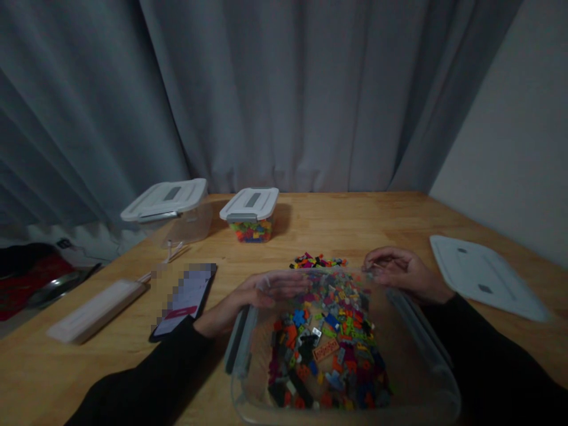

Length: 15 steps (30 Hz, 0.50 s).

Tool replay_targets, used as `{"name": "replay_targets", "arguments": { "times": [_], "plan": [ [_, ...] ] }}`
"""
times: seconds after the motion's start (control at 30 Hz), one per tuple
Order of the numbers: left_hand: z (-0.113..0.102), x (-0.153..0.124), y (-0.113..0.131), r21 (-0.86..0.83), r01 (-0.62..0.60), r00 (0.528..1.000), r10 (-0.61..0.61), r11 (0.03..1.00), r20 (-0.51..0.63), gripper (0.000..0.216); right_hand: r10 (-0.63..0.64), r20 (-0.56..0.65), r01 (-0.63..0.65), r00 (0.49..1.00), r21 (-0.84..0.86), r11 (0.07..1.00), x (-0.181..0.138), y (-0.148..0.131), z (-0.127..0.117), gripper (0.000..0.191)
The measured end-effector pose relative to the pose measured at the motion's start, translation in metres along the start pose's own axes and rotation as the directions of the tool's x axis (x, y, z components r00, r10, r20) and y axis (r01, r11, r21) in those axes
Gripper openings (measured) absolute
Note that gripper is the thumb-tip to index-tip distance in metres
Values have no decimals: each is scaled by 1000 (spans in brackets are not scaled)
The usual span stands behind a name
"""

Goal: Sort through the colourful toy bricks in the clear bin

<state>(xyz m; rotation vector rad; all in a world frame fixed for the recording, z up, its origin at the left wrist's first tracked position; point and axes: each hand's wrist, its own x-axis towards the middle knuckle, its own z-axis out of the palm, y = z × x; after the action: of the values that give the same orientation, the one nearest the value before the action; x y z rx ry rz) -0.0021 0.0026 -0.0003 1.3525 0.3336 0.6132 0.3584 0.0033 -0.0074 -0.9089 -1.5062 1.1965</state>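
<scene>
In front of me stands a clear plastic box point(415, 378) without its lid, holding many mixed building bricks point(326, 349). My left hand point(270, 287) is at its far left corner, fingers stretched out flat along the far wall and thumb near the rim. At the far right corner is my right hand point(406, 273), its fingers curled in around the rim; the fingertips are partly hidden. Just beyond the box a small heap of loose bricks point(317, 260) lies on the wooden table point(355, 219).
A white lid point(483, 275) lies at the right. Farther back stand a small lidded box of bricks point(251, 216) and a larger clear lidded box point(171, 210). On the left are a phone point(189, 302) and a pale oblong block point(97, 310) with a cable.
</scene>
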Motion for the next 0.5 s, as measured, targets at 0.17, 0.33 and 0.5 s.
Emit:
{"name": "replay_targets", "arguments": {
  "times": [0.17,0.33,0.5],
  "plan": [
    [-1,1,-2,-13,-3,1000,3,1000,1,72,-11,-24,13,1000,51,999,-2,-3,6,26],
    [-2,1,-2,9,1,1000,-1,1000,-10,70,86,-177,-93,980,-37,995,9,10,1,31],
    [1,-1,-1,1,7,1000,-7,1000,-24,69,159,84,-93,984,-522,848,13,22,-20,45]
  ]
}}
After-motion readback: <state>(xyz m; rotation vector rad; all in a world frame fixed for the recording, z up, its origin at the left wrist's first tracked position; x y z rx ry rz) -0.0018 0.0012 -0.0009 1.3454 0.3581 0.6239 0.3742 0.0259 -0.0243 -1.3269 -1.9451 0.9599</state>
